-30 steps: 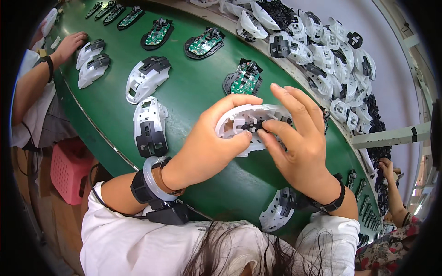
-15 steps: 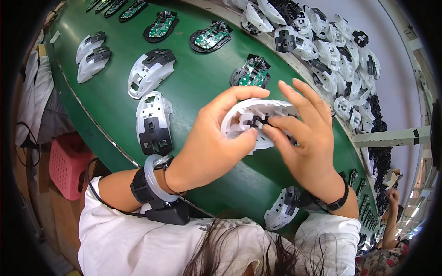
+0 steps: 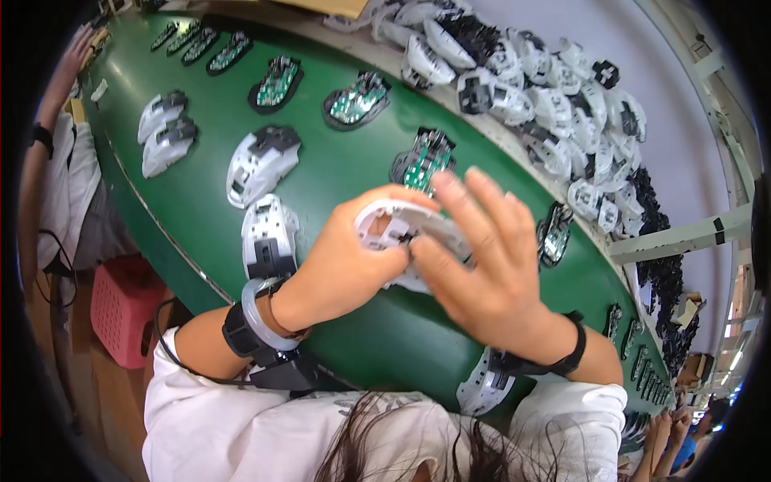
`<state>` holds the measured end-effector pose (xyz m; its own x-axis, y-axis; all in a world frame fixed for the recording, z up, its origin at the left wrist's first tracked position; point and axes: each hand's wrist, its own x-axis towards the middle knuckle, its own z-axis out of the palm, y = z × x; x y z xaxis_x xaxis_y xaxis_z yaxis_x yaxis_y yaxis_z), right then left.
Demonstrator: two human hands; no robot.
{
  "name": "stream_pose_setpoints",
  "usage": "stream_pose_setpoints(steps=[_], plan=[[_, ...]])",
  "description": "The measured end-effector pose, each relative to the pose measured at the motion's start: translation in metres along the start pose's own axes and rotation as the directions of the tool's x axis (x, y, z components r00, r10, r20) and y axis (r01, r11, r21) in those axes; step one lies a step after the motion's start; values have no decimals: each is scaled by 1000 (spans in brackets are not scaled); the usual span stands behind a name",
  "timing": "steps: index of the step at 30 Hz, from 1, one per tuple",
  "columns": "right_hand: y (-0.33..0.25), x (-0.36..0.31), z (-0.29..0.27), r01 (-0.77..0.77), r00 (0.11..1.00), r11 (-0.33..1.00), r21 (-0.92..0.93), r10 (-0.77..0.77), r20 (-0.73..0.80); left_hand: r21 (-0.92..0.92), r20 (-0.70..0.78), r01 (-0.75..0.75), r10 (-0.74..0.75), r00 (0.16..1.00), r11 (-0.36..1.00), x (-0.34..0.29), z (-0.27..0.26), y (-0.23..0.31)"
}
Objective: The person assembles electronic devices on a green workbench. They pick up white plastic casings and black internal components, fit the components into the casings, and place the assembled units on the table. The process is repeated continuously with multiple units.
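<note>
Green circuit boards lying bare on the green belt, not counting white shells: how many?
About 9: four small ones far upper left, two in black trays, one above the hands, one right of them, and one small at the right; more may be hidden.

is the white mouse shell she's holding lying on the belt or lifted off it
Lifted off. Both hands, left hand and right hand, grip the white mouse shell above the green belt; other shells lie flat on it.
</note>
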<state>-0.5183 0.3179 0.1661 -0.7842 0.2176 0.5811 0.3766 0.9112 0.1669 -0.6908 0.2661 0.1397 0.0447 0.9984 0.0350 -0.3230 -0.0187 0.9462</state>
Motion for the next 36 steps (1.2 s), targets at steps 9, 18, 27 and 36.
stream_pose_setpoints(steps=[9, 18, 27, 36], plan=[[-18, -13, -16, -66, 988, 995, 69, 56, 144, 196, 128, 37, -62, 990, 980, -7, 2, 13], [164, 53, 24, -240, 949, 959, 152, 265, -172, 663, 671, -632, 58, 740, 401, -29, 45, -29], [311, 87, 162, -421, 904, 907, -18, 417, -89, 965, 220, -256, 359, 907, 57, -27, -35, 31], [259, 70, 70, -404, 868, 902, 152, 430, -248, 998, -34, 49, 274, 961, -48, -20, -154, 54]])
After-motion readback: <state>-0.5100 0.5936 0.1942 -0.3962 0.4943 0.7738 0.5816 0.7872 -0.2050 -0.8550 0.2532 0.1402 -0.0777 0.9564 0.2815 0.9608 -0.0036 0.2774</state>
